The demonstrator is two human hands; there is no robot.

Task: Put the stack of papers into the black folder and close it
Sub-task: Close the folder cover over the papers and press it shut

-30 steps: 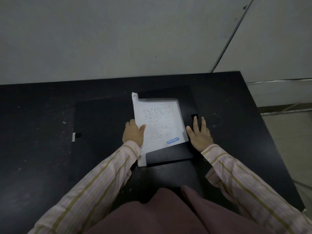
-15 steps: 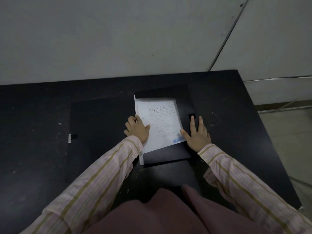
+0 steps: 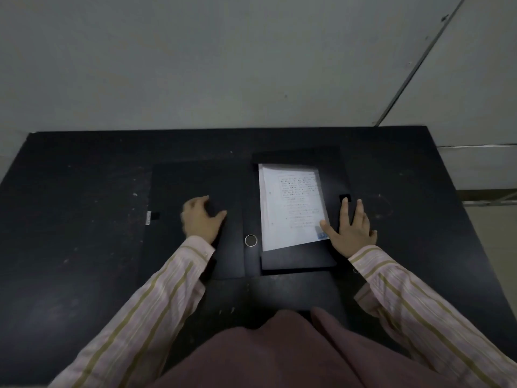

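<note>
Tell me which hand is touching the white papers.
The right hand: its thumb rests on the near corner of the white stack of papers. The left hand lies on the black folder's open cover.

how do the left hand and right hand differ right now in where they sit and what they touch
The left hand lies on the bare left cover of the black folder, clear of the papers; the right hand lies on the folder's right side, its thumb on the papers' near corner. The left hand's fingers are curled and blurred; the right hand's are spread flat. Both are palm down, gripping nothing.
</note>
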